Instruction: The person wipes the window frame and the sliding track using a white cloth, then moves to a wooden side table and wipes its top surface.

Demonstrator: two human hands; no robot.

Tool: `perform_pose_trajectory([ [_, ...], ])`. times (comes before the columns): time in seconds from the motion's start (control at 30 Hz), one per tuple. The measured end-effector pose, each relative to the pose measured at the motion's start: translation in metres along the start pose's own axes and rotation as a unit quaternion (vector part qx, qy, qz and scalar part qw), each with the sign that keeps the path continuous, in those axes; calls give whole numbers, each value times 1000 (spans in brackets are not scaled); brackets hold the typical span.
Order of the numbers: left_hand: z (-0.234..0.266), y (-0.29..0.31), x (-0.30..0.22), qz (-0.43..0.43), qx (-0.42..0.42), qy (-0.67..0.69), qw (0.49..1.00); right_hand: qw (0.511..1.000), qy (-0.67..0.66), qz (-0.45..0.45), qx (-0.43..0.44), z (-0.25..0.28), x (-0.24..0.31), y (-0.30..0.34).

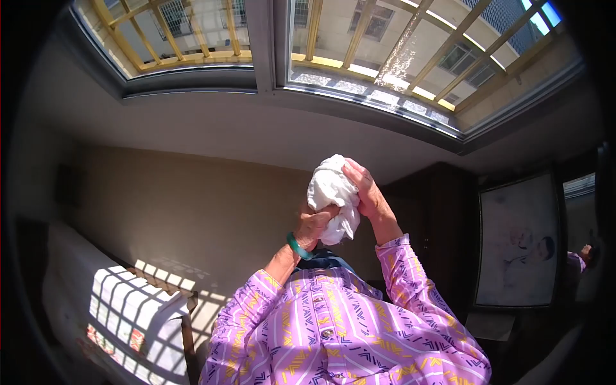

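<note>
A crumpled white cloth is bunched up between my two hands, in front of my body and below the window. My left hand, with a green bangle at its wrist, grips the lower left part of the cloth, its thumb lying over the folds. On the upper right side my right hand is wrapped round the bundle, its fingers bent over the top edge. A loose end of the cloth hangs down between the hands.
A window with yellow bars fills the far side above a sill. Left stands furniture under a white cover, striped by sunlight. Right, a large framed picture stands near a mirror-like panel.
</note>
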State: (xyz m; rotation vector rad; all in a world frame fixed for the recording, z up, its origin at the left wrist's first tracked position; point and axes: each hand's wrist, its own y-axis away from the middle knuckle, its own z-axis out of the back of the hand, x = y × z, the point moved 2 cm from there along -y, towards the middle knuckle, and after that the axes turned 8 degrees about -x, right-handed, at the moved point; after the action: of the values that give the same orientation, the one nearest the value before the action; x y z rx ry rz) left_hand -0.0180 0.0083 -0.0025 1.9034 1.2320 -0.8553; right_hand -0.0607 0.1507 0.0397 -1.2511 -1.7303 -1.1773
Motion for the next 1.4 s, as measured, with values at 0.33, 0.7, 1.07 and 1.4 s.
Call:
perform_pose_trajectory([
  [0.33,21,-22,-31,-139,-201,46,969,930,291,126,-186,36,13,-25],
  [0.7,47,-29,-97,-177,-108,-352,913,993,-106,54,17,-100,-4,-91],
  [1.07,223,27,-220,-324,-272,-31,906,965,-155,152,147,-288,51,-154],
  [1.4,358,6,-308,-374,-371,-87,846,938,-135,286,142,-419,132,-212],
])
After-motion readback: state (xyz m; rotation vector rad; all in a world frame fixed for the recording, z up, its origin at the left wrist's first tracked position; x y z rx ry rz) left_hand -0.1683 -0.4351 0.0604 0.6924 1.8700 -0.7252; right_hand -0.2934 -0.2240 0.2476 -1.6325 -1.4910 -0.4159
